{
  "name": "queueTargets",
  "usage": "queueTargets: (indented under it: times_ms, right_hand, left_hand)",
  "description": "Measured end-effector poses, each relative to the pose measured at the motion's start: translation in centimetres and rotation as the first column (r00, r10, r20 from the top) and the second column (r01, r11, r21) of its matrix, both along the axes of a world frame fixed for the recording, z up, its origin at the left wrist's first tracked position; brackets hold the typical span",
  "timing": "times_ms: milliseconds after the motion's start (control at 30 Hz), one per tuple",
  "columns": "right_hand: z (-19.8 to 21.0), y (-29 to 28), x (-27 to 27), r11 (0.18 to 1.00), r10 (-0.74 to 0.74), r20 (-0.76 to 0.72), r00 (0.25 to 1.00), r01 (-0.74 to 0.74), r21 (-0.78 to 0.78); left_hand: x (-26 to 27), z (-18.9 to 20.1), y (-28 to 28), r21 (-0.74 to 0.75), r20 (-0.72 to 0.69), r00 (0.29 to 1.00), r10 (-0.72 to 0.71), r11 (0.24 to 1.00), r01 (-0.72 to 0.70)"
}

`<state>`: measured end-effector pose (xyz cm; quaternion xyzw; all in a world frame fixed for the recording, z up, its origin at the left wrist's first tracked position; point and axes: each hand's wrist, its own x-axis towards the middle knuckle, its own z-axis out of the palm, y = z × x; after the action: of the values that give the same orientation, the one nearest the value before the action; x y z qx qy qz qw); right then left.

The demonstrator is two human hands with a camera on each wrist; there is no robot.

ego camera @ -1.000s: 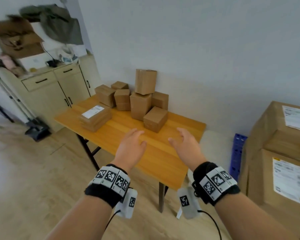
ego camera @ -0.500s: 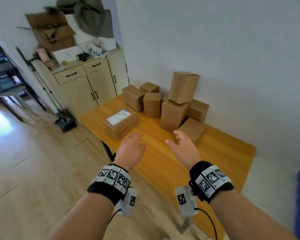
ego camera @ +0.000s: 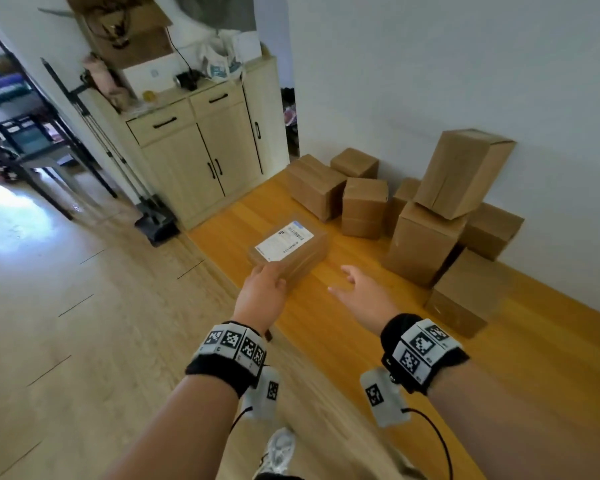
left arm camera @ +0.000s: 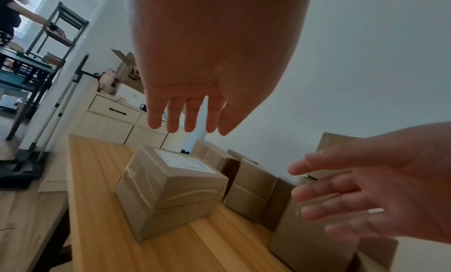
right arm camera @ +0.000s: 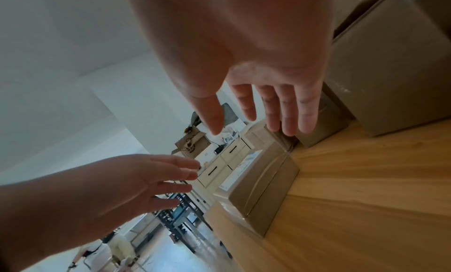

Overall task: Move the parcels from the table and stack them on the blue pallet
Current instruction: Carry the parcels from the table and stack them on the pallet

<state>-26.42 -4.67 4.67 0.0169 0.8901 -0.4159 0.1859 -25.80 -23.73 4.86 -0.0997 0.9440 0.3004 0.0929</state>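
- Reaching toward the flat labelled parcel [ego camera: 288,245], both hands are above the near part of the table [ego camera: 343,323], and I judge this as the start of one pick.
- The left hand [ego camera: 262,292] is open with straight fingers; the wrist views show it close over the near corner of this parcel but not yet gripping it.
- The right hand [ego camera: 362,294] is also open, fingers spread, holding nothing, just beside the same parcel.
- The other brown parcels [ego camera: 426,237] stand grouped against the wall, one of them tilted on top of another.
- The blue pallet is not visible in these views, so I cannot tell how many parcels are already stacked there.
- Much work seems left: every parcel visible here is on the table.
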Motion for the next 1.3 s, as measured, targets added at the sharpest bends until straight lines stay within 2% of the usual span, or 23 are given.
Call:
queueTargets:
  times_ms: [167, 300, 400, 633, 700, 833, 1033, 1067, 1133, 1200, 1300]
  right_hand:
    - [-1.6, -4.1, -3.9, 0.992, -0.12, 0.054, 0.991, 0.118, 0.045]
    - [-2.7, -6.8, -6.2, 0.971, -0.223, 0.086, 0.971, 0.214, 0.103]
    - [-3.6, -7.9, -6.9, 0.947, -0.31, 0.107, 0.945, 0.297, 0.121]
    - [-4.8, -8.7, -6.5, 0.882, -0.47, 0.143, 0.871, 0.454, 0.128]
    - [-4.9, -8.7, -6.5, 0.859, -0.508, 0.114, 0.854, 0.49, 0.15]
    - [-4.9, -8.3, -6.2, 0.81, -0.568, 0.029, 0.822, 0.553, 0.196]
    - [-5.0, -6.4, -4.5, 0.762, -0.584, -0.049, 0.811, 0.567, 0.314]
    - [-5.1, -6.1, -4.1, 0.758, -0.591, -0.042, 0.805, 0.573, 0.312]
    - [-5.3, -5.7, -3.4, 0.745, -0.617, -0.03, 0.787, 0.596, 0.3]
    - [-5.5, -5.6, -2.6, 0.731, -0.645, -0.022, 0.764, 0.625, 0.276]
    - [-5.8, -5.8, -1.1, 0.716, -0.671, -0.011, 0.741, 0.651, 0.252]
  left_hand:
    - [-7.3, -1.9, -4.6, -0.019, 0.094, 0.995, -0.02, 1.0, 0.022]
    - [-11.6, -4.4, -6.7, -0.099, 0.167, 0.978, -0.128, 0.984, 0.146]
    - [-13.5, -6.0, -7.2, -0.14, 0.195, 0.959, -0.203, 0.962, 0.232]
    - [-15.3, -7.8, -7.9, -0.094, 0.176, 0.923, -0.343, 0.927, 0.363]
    - [-15.8, -7.9, -7.6, -0.082, 0.193, 0.872, -0.449, 0.878, 0.471]
    - [-16.3, -7.3, -6.0, -0.067, 0.262, 0.696, -0.668, 0.707, 0.704]
    - [-15.6, -6.9, -3.3, -0.043, 0.26, 0.521, -0.813, 0.529, 0.848]
    - [-15.5, -6.9, -3.2, -0.04, 0.262, 0.512, -0.818, 0.521, 0.853]
    - [-15.2, -7.0, -3.0, -0.002, 0.259, 0.536, -0.803, 0.555, 0.832]
    - [-14.7, -7.1, -3.0, 0.018, 0.238, 0.58, -0.779, 0.601, 0.799]
    - [-13.4, -7.2, -3.0, -0.073, 0.163, 0.672, -0.723, 0.67, 0.739]
